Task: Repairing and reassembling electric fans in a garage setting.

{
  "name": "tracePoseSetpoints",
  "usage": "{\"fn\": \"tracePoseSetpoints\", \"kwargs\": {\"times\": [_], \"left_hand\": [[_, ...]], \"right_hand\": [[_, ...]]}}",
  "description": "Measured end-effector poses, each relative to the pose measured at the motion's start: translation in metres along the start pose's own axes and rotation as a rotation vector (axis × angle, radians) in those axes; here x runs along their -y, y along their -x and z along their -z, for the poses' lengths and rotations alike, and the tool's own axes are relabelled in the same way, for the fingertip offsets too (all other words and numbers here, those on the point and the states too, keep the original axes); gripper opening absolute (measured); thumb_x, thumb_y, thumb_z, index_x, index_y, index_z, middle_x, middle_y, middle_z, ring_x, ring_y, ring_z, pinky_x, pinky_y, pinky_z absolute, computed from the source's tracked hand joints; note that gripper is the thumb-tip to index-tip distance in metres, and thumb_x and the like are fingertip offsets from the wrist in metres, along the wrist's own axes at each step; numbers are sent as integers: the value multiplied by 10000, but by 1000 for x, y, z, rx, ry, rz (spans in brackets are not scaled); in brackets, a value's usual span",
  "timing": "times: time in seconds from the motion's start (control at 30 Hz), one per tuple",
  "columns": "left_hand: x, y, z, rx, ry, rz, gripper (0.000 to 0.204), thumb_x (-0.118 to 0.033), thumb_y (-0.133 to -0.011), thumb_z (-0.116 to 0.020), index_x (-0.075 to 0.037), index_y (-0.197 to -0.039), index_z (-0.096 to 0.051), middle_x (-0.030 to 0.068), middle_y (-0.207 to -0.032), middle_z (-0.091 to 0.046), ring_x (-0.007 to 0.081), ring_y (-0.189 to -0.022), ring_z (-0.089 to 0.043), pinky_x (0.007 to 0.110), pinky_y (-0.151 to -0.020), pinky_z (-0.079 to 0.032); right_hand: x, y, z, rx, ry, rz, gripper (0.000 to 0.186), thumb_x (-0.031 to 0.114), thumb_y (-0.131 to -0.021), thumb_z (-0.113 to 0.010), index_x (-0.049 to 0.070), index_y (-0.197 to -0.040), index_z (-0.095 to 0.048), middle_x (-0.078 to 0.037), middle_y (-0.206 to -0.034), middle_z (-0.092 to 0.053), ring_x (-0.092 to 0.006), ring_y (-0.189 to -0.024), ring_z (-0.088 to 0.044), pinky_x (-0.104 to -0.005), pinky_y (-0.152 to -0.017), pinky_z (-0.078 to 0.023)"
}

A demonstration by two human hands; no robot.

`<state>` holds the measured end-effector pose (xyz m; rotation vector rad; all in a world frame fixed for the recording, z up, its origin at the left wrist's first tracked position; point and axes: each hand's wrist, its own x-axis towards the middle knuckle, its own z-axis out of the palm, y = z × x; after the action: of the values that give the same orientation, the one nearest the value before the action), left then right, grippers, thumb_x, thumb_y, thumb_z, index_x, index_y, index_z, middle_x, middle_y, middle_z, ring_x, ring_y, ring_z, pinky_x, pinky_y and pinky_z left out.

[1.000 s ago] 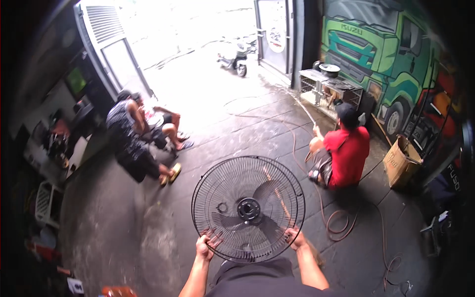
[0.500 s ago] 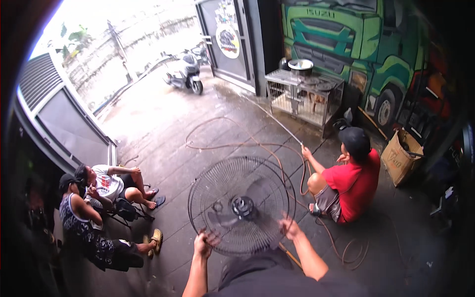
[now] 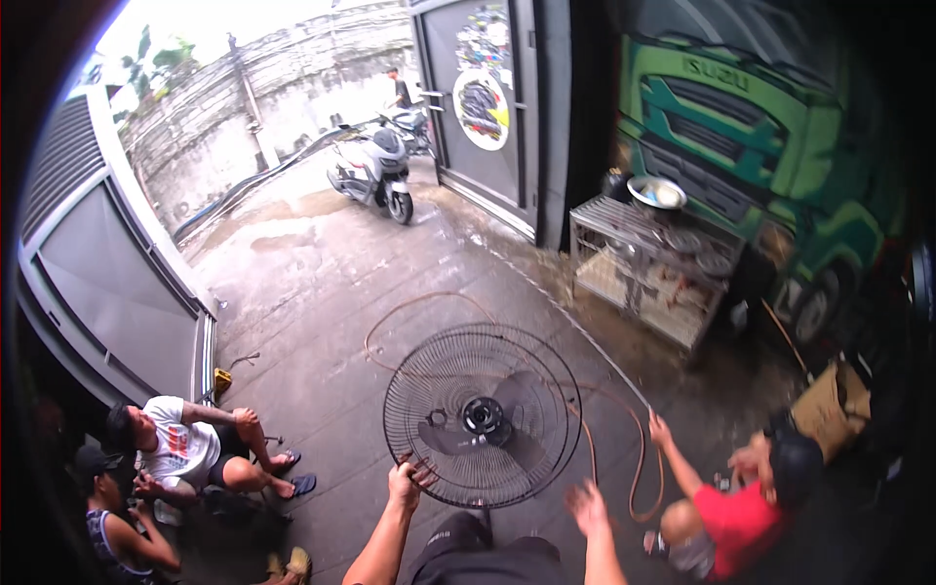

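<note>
The left hand (image 3: 409,482) has its fingers curled around the lower left rim of a black fan (image 3: 482,416), held before the wearer's dark-clad legs (image 3: 517,564). The right hand (image 3: 588,510) is open, fingers apart, just off the lower right rim. Beyond, a person in red (image 3: 746,531) crouches at right, one in white (image 3: 185,444) sits at left, and a hose (image 3: 448,293) loops across the floor (image 3: 302,361). Farther back: a metal cage (image 3: 603,216), then a scooter (image 3: 378,168).

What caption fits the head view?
Left hand holds a black wire-caged fan, right hand open beside it; motor scooter beyond.
</note>
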<state>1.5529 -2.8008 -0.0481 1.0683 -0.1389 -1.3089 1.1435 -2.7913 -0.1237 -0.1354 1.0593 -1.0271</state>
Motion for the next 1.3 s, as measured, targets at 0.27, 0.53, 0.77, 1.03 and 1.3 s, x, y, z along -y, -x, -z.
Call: {"fn": "tracePoseSetpoints", "kwargs": {"times": [0.27,0.53,0.77,1.03,1.3], "left_hand": [[-13,-230,-52,-132,-162,112,466,9,-748,-412,-86,-1202,-380,107,-911,-510,256,-746,-549,510,-691,-508],[109,-500,-66,-105,-153,346,720,-47,-753,-422,-173,-1422,-187,190,-1304,-380,408,-1184,-410,594,-935,-359],[281,-754,-82,-70,-182,394,680,-48,-780,-450,-150,-1408,-211,141,-1196,-428,328,-1024,-473,528,-845,-433],[480,-878,-85,13,-65,587,624,-19,-748,-428,-198,-1327,-281,113,-1192,-441,338,-1024,-478,525,-846,-408],[492,-863,-55,-110,-530,754,877,-435,-754,-707,-60,-1393,-239,108,-1410,-310,341,-1299,-320,540,-1002,-348]], "right_hand": [[-39,-60,43,-343,-212,-202,406,279,-893,-502,111,-1257,-440,-171,-1005,-598,-306,-889,-611,-459,-768,-514],[-37,-295,-24,-686,424,199,417,160,-825,-623,36,-1203,-499,-137,-1064,-602,-258,-974,-586,-337,-848,-466],[0,-341,-108,-694,1199,219,480,138,-790,-616,8,-1230,-476,-221,-1138,-528,-386,-1066,-510,-418,-943,-393],[-28,-328,-151,-921,1100,111,406,241,-918,-510,-20,-1228,-482,-190,-1193,-519,-330,-1093,-511,-395,-918,-409],[-62,-324,-184,-1047,1059,17,396,234,-915,-515,-28,-1211,-485,-199,-1158,-528,-331,-1069,-521,-382,-906,-419]]}}
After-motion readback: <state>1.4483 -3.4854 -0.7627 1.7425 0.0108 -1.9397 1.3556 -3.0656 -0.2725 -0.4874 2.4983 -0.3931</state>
